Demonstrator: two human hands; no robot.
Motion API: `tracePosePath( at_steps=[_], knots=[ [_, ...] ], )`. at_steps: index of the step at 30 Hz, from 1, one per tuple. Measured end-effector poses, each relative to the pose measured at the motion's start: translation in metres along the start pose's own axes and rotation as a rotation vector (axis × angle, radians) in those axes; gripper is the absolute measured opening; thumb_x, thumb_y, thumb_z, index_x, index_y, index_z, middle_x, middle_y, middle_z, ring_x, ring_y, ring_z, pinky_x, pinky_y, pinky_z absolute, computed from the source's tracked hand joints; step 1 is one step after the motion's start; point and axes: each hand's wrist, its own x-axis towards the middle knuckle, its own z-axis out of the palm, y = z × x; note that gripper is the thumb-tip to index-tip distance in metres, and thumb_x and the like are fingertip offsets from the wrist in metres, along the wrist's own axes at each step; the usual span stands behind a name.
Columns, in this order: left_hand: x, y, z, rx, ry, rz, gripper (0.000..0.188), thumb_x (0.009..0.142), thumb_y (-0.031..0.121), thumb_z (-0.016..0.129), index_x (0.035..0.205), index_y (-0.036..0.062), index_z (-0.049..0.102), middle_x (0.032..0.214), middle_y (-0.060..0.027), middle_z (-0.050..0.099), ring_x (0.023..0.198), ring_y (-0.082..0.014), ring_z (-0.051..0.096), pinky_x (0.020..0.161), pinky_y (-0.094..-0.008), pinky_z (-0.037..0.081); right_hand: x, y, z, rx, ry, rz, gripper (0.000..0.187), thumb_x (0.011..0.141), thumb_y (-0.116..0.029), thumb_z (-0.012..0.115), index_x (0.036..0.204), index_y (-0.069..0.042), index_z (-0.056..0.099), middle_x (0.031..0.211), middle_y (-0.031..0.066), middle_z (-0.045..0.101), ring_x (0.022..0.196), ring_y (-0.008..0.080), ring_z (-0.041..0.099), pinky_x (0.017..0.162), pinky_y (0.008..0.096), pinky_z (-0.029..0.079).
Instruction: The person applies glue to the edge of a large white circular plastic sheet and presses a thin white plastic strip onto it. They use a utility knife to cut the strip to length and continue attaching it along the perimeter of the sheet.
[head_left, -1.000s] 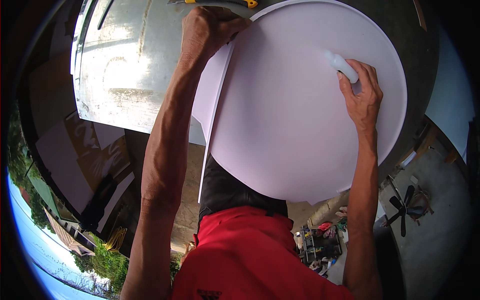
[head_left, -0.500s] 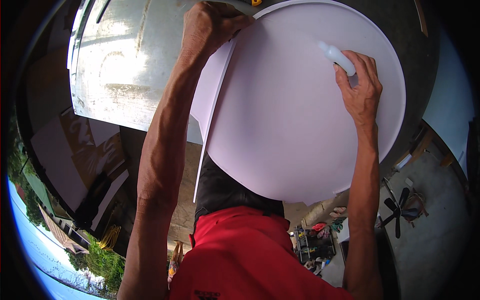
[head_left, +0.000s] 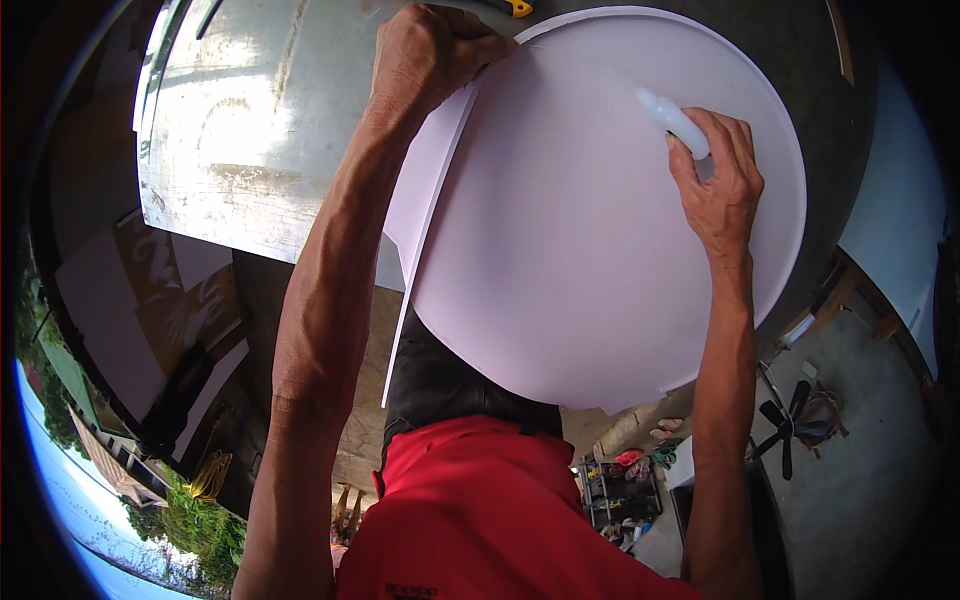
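A large round pinkish-white panel lies in front of me, with a thin upright rim along its far and right edge. From the far left of that rim, a long pale strip runs back toward me, its near end sticking out past the panel. My left hand is closed at the panel's far left edge, fingers pinching the strip there; the fingertips are partly hidden. Over the panel's right half, my right hand grips a small translucent white squeeze bottle, its nozzle tilted toward the far left.
A scuffed metal-grey tabletop spreads out at the far left. Near its far edge lies a yellow-handled tool. To the lower right are a black fan blade on the floor and a rack of small items.
The view has shifted slightly. Both hands keep nearly the same place on the panel, and more of the yellow-handled tool shows at the far edge.
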Motion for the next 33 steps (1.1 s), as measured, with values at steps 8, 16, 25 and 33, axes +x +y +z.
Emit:
tracePosePath(
  at_steps=[8,16,25,33],
  knots=[
    [0.0,0.002,-0.002,0.018,-0.005,0.016,0.016,0.084,0.013,0.082,0.076,0.0,0.078,0.056,-0.0054,0.066,0.048,-0.0119,0.059,0.045,-0.0318,0.046,0.0,-0.002,0.0,-0.019,0.017,-0.014,0.038,0.084,0.001,0.082,0.12,-0.001,0.069,0.108,0.01,0.071,0.099,0.0265,0.067,0.072,0.0372,0.059],
    [-0.001,-0.003,0.002,-0.014,0.031,0.057,0.017,0.084,0.014,0.084,0.081,-0.0023,0.08,0.061,-0.0089,0.07,0.053,-0.0148,0.064,0.05,-0.0336,0.052,0.002,-0.006,-0.003,-0.026,0.022,-0.022,0.038,0.082,0.002,0.082,0.118,0.0,0.069,0.106,0.0104,0.071,0.097,0.0267,0.067,0.073,0.0379,0.059],
    [0.0,-0.006,0.001,0.018,0.018,0.065,0.018,0.083,0.014,0.082,0.077,-0.0021,0.077,0.059,-0.0076,0.068,0.051,-0.0138,0.061,0.048,-0.034,0.048,-0.001,-0.004,-0.004,-0.04,0.025,0.004,0.036,0.083,0.001,0.082,0.117,0.0,0.07,0.106,0.0103,0.071,0.097,0.0266,0.067,0.076,0.0381,0.059],
    [0.0,-0.002,0.001,0.001,0.011,0.031,0.017,0.084,0.014,0.082,0.076,-0.0013,0.077,0.058,-0.0069,0.067,0.05,-0.0123,0.06,0.047,-0.0334,0.048,-0.002,-0.002,-0.003,-0.057,0.039,0.02,0.036,0.084,0.0,0.082,0.118,-0.001,0.07,0.106,0.0098,0.072,0.097,0.0264,0.067,0.075,0.0381,0.059]
  ],
)
